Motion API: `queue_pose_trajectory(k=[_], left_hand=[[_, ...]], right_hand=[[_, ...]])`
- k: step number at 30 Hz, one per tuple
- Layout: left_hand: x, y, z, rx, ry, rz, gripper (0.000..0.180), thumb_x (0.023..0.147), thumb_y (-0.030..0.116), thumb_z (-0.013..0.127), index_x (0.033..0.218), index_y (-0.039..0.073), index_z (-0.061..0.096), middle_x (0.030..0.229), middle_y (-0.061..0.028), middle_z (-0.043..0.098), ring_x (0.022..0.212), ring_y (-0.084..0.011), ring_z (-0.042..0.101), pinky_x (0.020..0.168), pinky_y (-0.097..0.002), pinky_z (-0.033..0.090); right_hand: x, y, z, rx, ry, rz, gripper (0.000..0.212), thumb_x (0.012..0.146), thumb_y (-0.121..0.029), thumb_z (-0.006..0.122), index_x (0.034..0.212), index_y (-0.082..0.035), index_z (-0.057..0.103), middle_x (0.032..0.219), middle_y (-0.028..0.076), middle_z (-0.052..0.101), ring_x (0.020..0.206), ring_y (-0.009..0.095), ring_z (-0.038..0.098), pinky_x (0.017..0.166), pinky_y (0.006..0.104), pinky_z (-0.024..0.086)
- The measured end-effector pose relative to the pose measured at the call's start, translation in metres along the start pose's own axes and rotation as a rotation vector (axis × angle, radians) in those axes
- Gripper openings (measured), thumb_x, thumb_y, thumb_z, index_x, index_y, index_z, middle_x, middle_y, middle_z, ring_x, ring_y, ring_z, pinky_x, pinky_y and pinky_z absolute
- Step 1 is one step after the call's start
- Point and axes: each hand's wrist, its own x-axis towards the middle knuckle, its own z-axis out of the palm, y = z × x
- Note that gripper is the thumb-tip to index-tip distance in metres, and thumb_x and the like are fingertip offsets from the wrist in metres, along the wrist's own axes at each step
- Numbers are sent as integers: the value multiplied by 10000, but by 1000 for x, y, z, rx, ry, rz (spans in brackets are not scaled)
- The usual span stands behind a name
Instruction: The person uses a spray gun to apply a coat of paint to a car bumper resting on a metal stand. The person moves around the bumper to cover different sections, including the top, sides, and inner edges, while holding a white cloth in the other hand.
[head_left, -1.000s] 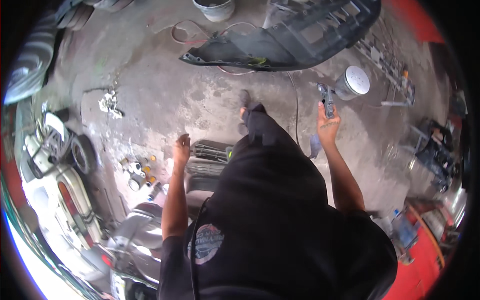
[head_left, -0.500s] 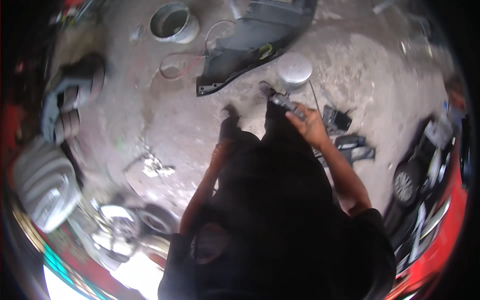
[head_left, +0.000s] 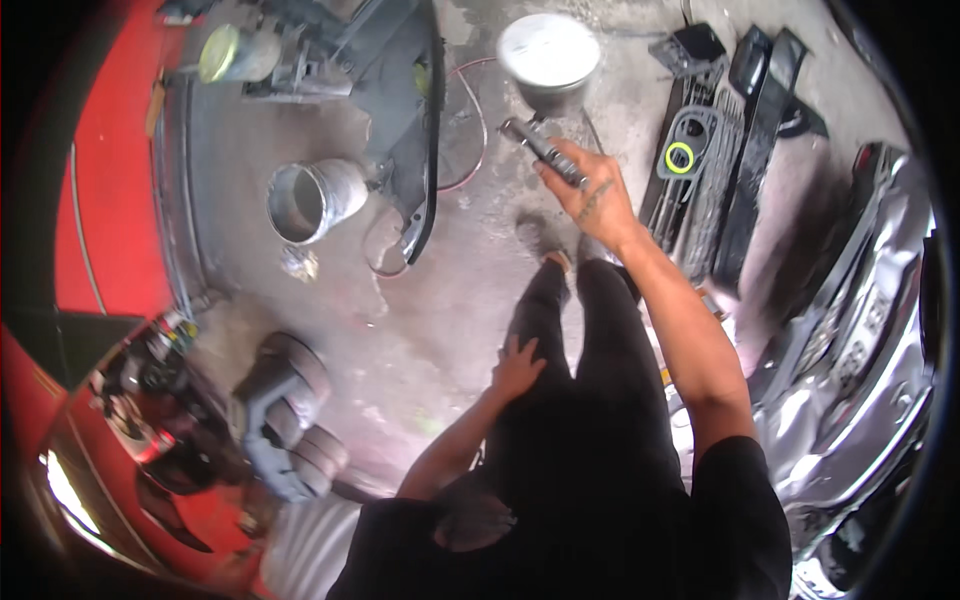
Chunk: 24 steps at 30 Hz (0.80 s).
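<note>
My right hand (head_left: 596, 200) is wrapped round a short grey cylindrical metal tool (head_left: 533, 143), held out in front of me and pointing up to the left. Its exact kind I cannot make out. Lower and to the left, my left hand (head_left: 519, 370) rests on my thigh with the fingers spread and nothing in them. Just beyond the tool stands a round container with a white top (head_left: 550, 50). A dark grey car body panel (head_left: 400, 110) lies to the left of it, with a thin reddish hose (head_left: 484, 125) curving alongside.
An open, paint-stained bucket (head_left: 297, 203) lies at the left. Further left is a red car (head_left: 115, 190). Long dark trim pieces (head_left: 755, 160) and a grey frame with a yellow ring (head_left: 683, 140) lie at the right. Crumpled silver car parts (head_left: 860, 370) line the right edge.
My view has turned left, so the panel, bucket and red car have shifted across it. The tool is still in my right hand; my left hand now shows with fingers spread on my thigh.
</note>
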Motion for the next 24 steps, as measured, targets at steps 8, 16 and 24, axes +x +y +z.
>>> queue_pose_trajectory(k=[8, 16, 24], left_hand=[[53, -19, 33, 122, -126, 14, 847, 953, 552, 644, 1644, 234, 271, 1627, -334, 272, 1348, -594, 457, 1075, -614, 462], [83, -16, 64, 171, -29, -51, 834, 943, 506, 673, 1618, 182, 309, 1593, -380, 256, 1251, -602, 539, 1008, -601, 514], [82, -38, 118, 364, -57, 19, 767, 888, 420, 743, 1526, 120, 442, 1508, -357, 362, 1194, -583, 561, 974, -584, 534]], right_hand=[[-39, 62, -6, 93, -107, 62, 374, 927, -271, 739, 1223, -44, 720, 983, 228, 749, 879, 423, 709, 808, 462, 573], [-35, 72, -5, 261, 336, -246, 357, 910, -200, 788, 1177, 23, 707, 989, 205, 751, 823, 343, 727, 742, 389, 569], [-74, 110, 34, 312, 111, -84, 366, 902, -247, 759, 1194, -31, 723, 877, 199, 742, 792, 384, 722, 728, 443, 581]])
